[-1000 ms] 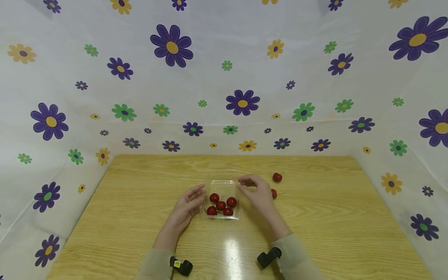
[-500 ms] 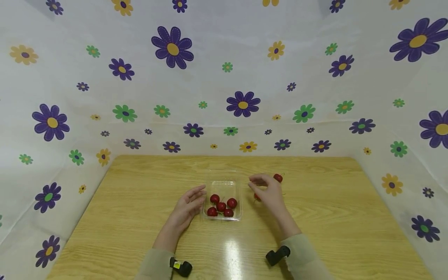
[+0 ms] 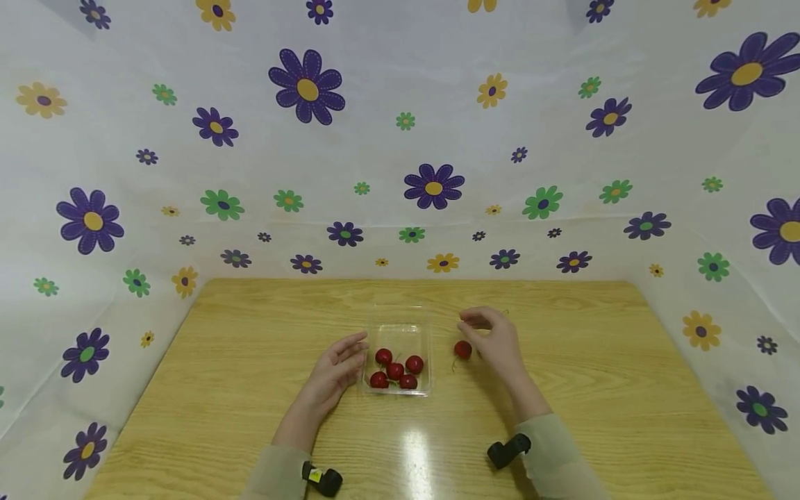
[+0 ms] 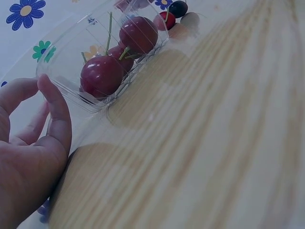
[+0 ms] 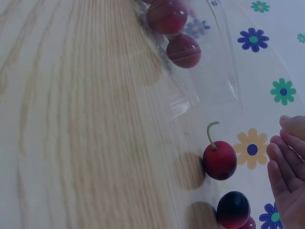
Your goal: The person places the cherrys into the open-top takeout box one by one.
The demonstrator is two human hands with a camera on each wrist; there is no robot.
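A clear plastic box (image 3: 400,393) stands on the table with several red cherries (image 3: 395,371) in its near part. My left hand (image 3: 334,370) is at the box's left side; in the left wrist view its fingertips (image 4: 44,82) are at the clear wall, though contact is hard to tell. To the right of the box, my right hand (image 3: 495,347) hovers above the table with relaxed fingers and nothing between them. One loose cherry (image 3: 462,349) lies just left of it. The right wrist view shows a stemmed cherry (image 5: 219,160), a darker cherry (image 5: 233,210) and part of another cherry (image 5: 249,223).
The wooden table (image 3: 250,333) is bordered at the back and sides by a white flowered cloth (image 3: 375,139). A thin stem (image 3: 507,312) shows behind the right hand, its fruit hidden. Each wrist wears a small black camera, such as the right camera (image 3: 509,451).
My right hand has moved right, away from the box, uncovering one loose cherry and covering the two seen farther right before. The left hand and the cherries in the box stay put.
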